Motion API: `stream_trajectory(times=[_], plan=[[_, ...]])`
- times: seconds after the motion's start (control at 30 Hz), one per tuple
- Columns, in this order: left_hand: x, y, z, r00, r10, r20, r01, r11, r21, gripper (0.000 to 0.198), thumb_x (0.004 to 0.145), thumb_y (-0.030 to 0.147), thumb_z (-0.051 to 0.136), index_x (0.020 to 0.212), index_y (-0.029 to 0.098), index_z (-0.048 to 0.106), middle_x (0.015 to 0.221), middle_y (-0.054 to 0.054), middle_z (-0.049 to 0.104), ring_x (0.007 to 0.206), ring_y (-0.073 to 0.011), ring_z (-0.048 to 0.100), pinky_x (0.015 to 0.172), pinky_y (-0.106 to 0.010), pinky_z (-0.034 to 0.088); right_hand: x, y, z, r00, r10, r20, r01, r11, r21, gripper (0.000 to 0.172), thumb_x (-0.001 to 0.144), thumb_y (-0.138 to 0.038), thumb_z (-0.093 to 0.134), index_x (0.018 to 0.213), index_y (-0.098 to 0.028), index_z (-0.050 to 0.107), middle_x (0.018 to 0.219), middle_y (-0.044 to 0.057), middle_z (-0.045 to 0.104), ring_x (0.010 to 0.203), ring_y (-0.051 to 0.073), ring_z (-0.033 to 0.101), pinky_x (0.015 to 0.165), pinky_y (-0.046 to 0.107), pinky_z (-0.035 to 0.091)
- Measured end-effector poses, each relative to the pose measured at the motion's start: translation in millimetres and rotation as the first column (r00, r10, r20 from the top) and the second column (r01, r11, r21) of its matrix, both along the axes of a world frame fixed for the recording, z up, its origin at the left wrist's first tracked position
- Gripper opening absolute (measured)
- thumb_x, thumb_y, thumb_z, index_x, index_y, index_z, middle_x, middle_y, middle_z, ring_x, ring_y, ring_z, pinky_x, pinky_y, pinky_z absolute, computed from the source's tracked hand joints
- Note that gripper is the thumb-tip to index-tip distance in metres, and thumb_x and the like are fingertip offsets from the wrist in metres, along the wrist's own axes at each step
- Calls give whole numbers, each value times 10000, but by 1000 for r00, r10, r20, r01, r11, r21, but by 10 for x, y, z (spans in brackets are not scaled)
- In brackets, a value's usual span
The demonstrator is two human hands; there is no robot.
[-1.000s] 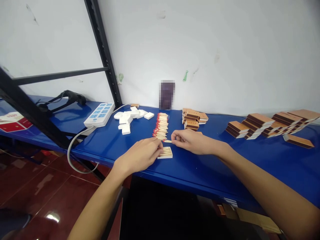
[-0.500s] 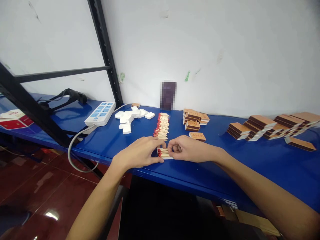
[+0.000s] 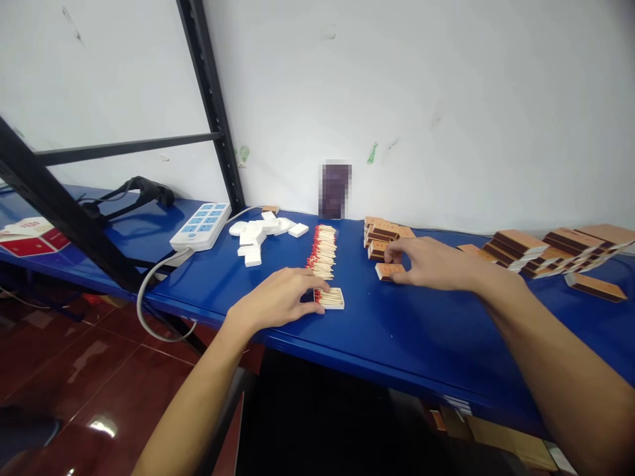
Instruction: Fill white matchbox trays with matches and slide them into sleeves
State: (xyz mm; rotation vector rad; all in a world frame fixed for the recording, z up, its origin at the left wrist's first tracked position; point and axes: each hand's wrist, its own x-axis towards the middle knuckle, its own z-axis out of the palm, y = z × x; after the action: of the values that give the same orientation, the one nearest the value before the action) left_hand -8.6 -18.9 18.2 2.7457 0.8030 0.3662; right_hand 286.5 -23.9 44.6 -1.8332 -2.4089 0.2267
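Head view, left hand (image 3: 282,297) on tray (image 3: 334,307) near table edge (image 3: 317,352); matchbox (image 3: 388,272) apart

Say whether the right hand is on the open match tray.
No, the right hand is at an orange matchbox, right of the tray.

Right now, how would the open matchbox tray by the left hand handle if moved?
The matchbox tray looks thin-walled, so it is probably light and could crush if squeezed. Open-topped, it may spill its matches if tilted. Low and flat, it would probably slide, not tip.
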Motion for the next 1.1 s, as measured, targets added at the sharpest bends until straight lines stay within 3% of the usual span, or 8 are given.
stream_trajectory(times=[0.1, 0.2, 0.37, 0.47, 0.63, 0.87, 1.1], plan=[[-7, 16, -9, 999, -35, 14, 35, 999, -8, 275, 927, 392, 550, 1071, 210, 698, 1023, -56, 682, 942, -208, 637, 844, -314, 458, 36, 42, -103, 999, 45, 28, -45, 999, 4, 234, 663, -299, 654, 851, -198, 559, 919, 76, 618, 772, 219, 566, 628, 303, 386], [-2, 29, -26, 999, -37, 14, 37, 999, -5, 270, 929, 381, 547, 1059, 211, 711, 1049, -58, 684, 948, -209, 643, 853, -308, 462, -17, 40, -146, 999, 33, 42, -31, 998, -59, 218, 649, -246, 642, 819, -205, 512, 800, 49, 602, 685, 195, 533, 574, 291, 352], [54, 33, -73, 1000, 13, 23, -14, 999, 43, 383, 910, 402, 574, 1247, 224, 617, 1124, -75, 681, 1002, -243, 636, 855, -330, 459, -280, -97, -97, 957, 212, -196, -253, 944, -212, 282, 670, -327, 690, 810, -221, 469, 711, -18, 558, 601, 144, 473, 537, 266, 320], [92, 30, -93, 999, 23, 34, -25, 997, 70, 388, 906, 407, 581, 1247, 225, 611, 1088, -78, 688, 961, -242, 643, 828, -326, 454, -447, -166, -82, 923, 269, -276, -330, 921, -205, 320, 678, -367, 704, 827, -218, 463, 749, -20, 544, 621, 133, 458, 551, 263, 328], [134, 28, -104, 999, 4, 37, -7, 997, 80, 252, 911, 367, 582, 1069, 197, 681, 989, -60, 701, 863, -205, 646, 776, -293, 439, -499, -137, -120, 920, 271, -283, -312, 944, -110, 315, 705, -371, 680, 845, -217, 444, 801, -12, 546, 663, 137, 464, 582, 264, 329], [138, 57, -142, 991, 48, 126, -47, 999, -8, 219, 850, 363, 665, 954, 173, 696, 915, -39, 720, 834, -193, 651, 772, -276, 453, -428, -97, -126, 924, 291, -249, -313, 948, -52, 297, 710, -359, 673, 848, -214, 454, 811, -1, 538, 702, 150, 465, 610, 262, 331], [133, 67, -143, 986, -9, 164, 14, 1000, -28, 180, 874, 318, 640, 965, 177, 709, 954, -43, 728, 877, -189, 661, 807, -287, 465, -421, -92, -136, 913, 297, -279, -326, 943, -62, 281, 732, -361, 670, 889, -208, 493, 825, 5, 543, 710, 155, 467, 622, 264, 341]])
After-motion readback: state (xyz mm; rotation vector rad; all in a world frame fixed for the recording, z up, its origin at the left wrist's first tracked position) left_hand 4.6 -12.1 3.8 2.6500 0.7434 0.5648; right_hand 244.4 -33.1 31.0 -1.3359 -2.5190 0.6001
